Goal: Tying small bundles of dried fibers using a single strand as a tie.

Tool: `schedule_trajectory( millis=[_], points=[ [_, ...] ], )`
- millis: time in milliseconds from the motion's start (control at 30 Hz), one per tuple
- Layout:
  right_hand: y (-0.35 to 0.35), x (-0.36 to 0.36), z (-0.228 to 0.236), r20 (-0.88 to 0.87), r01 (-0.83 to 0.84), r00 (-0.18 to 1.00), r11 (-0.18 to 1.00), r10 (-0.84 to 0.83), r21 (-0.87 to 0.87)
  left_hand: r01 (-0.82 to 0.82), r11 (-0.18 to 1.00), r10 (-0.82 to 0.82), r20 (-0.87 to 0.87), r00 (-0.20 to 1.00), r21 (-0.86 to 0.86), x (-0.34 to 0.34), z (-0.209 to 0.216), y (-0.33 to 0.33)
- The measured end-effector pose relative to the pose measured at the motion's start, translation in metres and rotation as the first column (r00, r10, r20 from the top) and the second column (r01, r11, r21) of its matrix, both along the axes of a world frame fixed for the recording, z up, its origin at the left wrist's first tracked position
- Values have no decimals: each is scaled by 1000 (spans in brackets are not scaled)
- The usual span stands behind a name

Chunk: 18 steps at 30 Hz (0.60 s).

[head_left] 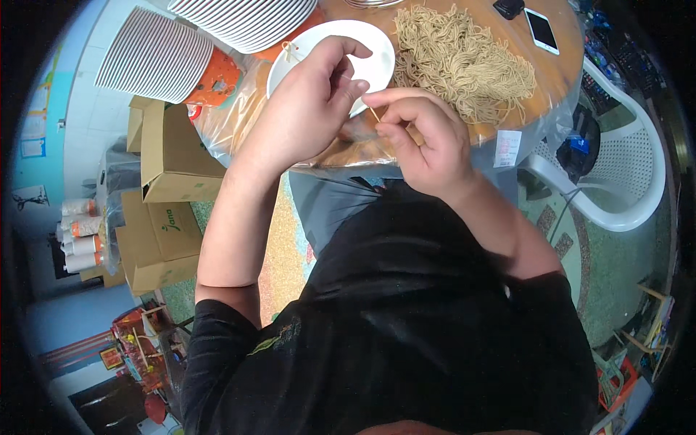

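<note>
Head view: fingertips (384, 129) of the right hand (431, 141) clamp a thin tan strand (374, 114), slanting lengthwise from upper left to lower right, beside the left hand (315, 98), its thumb and forefinger apart, near a white dish (383, 61) and a tan string heap (464, 65).

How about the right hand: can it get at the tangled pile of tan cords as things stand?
Likely yes: the right hand is close to the tangled pile of tan cords, with nothing visible between them, though it seems to pinch a thin, pale strand.
</note>
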State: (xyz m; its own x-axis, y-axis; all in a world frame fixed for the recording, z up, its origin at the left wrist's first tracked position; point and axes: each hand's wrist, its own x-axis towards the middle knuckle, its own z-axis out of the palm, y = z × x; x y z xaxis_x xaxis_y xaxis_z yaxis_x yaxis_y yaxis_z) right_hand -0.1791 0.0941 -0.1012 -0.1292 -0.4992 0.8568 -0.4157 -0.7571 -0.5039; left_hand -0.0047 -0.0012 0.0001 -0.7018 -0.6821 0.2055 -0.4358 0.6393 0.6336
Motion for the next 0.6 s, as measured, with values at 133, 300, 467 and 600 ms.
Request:
schedule_trajectory(
  millis=[133,300,467,600],
  points=[
    [-1,5,-3,218,-216,959,966,182,140,-18,1000,18,-13,1000,-19,0,-3,1],
    [-3,12,2,438,-345,872,908,218,236,-5,1000,9,-148,989,26,4,-13,-3],
    [-3,14,41,664,-423,746,808,54,410,12,1000,-17,-355,935,-15,5,-18,-2],
    [-4,5,54,667,-473,744,735,36,487,-1,971,-122,-503,856,-237,4,-15,1]
  ],
)
